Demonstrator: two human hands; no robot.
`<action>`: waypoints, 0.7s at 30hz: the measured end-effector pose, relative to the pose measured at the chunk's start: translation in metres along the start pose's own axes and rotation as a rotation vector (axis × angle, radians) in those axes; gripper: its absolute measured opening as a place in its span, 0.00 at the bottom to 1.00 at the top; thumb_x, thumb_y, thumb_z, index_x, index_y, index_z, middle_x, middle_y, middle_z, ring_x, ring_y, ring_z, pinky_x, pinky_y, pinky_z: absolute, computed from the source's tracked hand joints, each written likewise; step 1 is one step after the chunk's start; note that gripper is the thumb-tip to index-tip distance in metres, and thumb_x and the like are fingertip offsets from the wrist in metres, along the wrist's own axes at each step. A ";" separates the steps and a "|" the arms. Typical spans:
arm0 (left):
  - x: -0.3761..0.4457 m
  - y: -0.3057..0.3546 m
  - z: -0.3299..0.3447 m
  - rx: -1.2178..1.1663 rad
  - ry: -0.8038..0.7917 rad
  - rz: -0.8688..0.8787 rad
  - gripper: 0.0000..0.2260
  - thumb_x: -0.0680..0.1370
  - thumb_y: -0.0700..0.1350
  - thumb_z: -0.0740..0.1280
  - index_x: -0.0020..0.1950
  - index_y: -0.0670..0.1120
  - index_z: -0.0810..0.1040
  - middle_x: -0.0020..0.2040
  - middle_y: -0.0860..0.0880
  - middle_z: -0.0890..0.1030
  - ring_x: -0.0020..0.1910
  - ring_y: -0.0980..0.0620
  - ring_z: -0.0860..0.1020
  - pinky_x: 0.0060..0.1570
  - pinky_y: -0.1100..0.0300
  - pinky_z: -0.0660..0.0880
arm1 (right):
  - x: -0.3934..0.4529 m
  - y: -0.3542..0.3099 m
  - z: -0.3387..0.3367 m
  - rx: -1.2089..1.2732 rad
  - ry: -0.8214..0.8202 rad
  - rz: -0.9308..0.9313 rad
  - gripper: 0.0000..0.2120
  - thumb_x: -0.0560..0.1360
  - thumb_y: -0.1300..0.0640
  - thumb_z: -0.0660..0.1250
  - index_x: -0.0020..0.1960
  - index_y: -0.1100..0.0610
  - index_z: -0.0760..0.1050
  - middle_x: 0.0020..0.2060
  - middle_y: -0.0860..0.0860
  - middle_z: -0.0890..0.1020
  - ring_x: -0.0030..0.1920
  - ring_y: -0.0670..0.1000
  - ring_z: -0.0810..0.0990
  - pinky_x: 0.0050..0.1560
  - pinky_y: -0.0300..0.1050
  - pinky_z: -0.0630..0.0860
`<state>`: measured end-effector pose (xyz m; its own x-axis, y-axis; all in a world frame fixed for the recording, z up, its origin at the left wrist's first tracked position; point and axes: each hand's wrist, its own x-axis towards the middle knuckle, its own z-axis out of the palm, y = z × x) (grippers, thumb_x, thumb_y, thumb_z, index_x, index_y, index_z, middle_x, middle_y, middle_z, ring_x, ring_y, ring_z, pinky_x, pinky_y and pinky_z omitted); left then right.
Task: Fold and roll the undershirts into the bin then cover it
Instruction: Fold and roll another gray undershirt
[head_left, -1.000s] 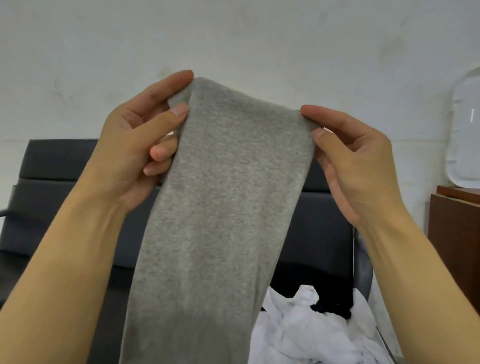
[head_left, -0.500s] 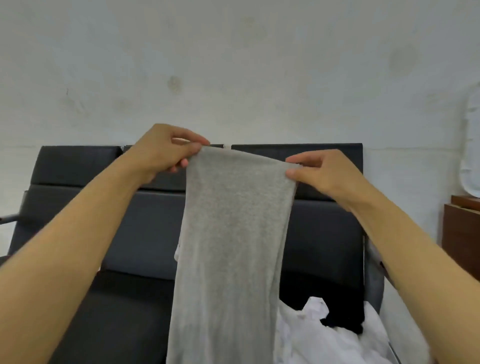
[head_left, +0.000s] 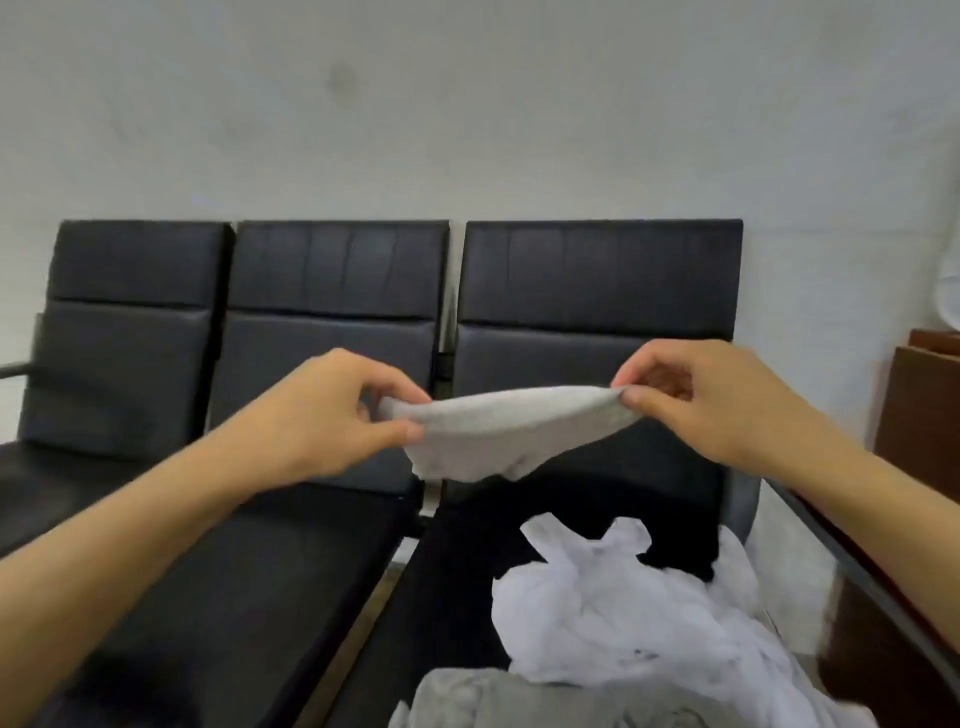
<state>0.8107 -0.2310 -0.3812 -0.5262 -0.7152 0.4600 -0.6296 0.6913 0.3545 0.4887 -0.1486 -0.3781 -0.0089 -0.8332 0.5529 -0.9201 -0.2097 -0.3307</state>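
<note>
The task looks early: the left hand (head_left: 332, 415) and the right hand (head_left: 711, 400) each pinch an end of a grey undershirt (head_left: 498, 431) between thumb and curled fingers, holding it as a folded band in the air at the centre of the view, above the front edge of the right-hand seat (head_left: 457, 582). Its lower edge sags towards 6 o'clock, clear of everything below. This one seems folded but not yet rolled — and no bin or cover shows anywhere, so nothing can be judged as stowed. At 5 o'clock a loose heap of white undershirts (head_left: 623, 623) lies on that seat, with a black garment (head_left: 680, 545) behind it and more grey cloth (head_left: 467, 696) at 6 o'clock (whether that is another undershirt I cannot tell); all of it looks unfolded and still to do. For room, the middle seat (head_left: 249, 571) at 8 o'clock offers a flat surface for rolling. At 3 o'clock a brown cabinet (head_left: 919, 415) stands close beside the right forearm, hemming that side in.
</note>
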 end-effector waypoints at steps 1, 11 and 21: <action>-0.023 -0.006 0.023 0.010 -0.091 -0.015 0.07 0.78 0.50 0.74 0.54 0.62 0.83 0.27 0.67 0.76 0.27 0.65 0.74 0.31 0.72 0.69 | -0.027 0.004 0.014 -0.021 -0.086 0.014 0.08 0.79 0.52 0.71 0.47 0.39 0.79 0.42 0.36 0.84 0.45 0.35 0.82 0.45 0.31 0.77; -0.163 -0.046 0.125 -0.325 -0.587 -0.137 0.08 0.79 0.59 0.69 0.50 0.57 0.79 0.55 0.54 0.81 0.39 0.49 0.81 0.42 0.47 0.82 | -0.178 0.031 0.087 0.224 -0.535 0.147 0.09 0.83 0.54 0.66 0.49 0.40 0.76 0.50 0.39 0.81 0.55 0.43 0.81 0.57 0.40 0.76; -0.156 -0.049 0.128 -0.540 -0.437 -0.250 0.04 0.82 0.56 0.65 0.52 0.58 0.77 0.37 0.43 0.83 0.27 0.49 0.74 0.27 0.58 0.70 | -0.153 0.030 0.098 0.490 -0.521 0.271 0.02 0.82 0.55 0.66 0.52 0.50 0.78 0.42 0.42 0.81 0.35 0.47 0.77 0.39 0.39 0.76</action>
<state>0.8503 -0.1664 -0.5744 -0.6544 -0.7561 -0.0133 -0.4507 0.3759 0.8097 0.5007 -0.0781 -0.5476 0.0885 -0.9960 0.0123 -0.6322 -0.0657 -0.7721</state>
